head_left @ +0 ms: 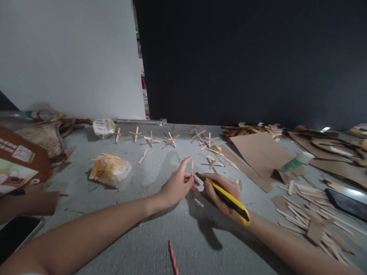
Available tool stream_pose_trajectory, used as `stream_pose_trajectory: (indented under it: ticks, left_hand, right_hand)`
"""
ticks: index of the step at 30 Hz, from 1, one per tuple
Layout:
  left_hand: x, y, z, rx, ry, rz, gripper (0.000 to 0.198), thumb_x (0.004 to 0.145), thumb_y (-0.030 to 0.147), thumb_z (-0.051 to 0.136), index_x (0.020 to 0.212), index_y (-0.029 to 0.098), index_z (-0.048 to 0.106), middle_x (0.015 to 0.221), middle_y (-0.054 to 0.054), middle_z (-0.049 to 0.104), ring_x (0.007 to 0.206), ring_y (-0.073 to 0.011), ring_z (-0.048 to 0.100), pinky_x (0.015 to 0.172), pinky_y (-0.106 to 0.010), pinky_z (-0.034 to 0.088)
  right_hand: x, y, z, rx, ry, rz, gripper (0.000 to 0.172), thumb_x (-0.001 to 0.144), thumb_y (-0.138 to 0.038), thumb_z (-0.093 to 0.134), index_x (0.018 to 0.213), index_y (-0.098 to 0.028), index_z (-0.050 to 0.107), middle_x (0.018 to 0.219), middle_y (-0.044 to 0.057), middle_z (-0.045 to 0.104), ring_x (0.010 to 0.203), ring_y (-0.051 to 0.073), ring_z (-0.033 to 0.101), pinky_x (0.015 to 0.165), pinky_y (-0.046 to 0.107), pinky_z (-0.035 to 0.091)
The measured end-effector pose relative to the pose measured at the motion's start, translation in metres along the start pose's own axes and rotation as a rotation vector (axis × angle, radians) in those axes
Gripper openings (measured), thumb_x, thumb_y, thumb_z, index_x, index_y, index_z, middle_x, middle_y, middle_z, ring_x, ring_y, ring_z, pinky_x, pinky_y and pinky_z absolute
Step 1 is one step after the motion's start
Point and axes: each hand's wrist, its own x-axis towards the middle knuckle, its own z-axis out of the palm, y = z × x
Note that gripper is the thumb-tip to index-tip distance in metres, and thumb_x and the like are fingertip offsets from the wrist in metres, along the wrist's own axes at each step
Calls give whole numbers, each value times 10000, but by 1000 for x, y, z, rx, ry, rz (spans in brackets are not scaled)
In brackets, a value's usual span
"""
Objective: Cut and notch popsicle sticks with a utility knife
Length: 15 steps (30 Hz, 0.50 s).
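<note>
My left hand (178,184) pinches a small wooden stick (192,166) and holds it upright just above the grey table (160,236). My right hand (222,191) grips a yellow and black utility knife (229,198), its tip pointing at the base of the stick. The two hands almost touch at the middle of the table.
Several crossed stick pieces (172,139) lie at the back. Loose sticks (309,217) and cardboard sheets (262,152) cover the right side. A yellow plastic packet (110,169) lies at the left, a phone (15,233) at the near left, a red pencil (173,259) near the front.
</note>
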Motion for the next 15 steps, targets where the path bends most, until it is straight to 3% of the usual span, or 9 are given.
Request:
stream_pose_trajectory:
  ticks: [8, 15]
  left_hand:
    - [-4, 2, 1, 69, -22, -18, 621, 943, 179, 589, 1503, 252, 331, 835, 25, 727, 590, -147, 714, 610, -271, 585]
    - [-6, 2, 2, 143, -52, 46, 742, 838, 58, 574, 1520, 253, 354, 718, 72, 679, 595, -134, 684, 615, -235, 533]
  right_hand:
    - [1, -3, 0, 23, 16, -157, 203, 1055, -210, 544, 1126, -269, 725, 772, -1, 749, 616, 145, 718, 611, 269, 589]
    - [1, -2, 0, 30, 10, -227, 254, 1047, -161, 550, 1191, -277, 724, 817, 7, 753, 636, 166, 735, 616, 283, 613]
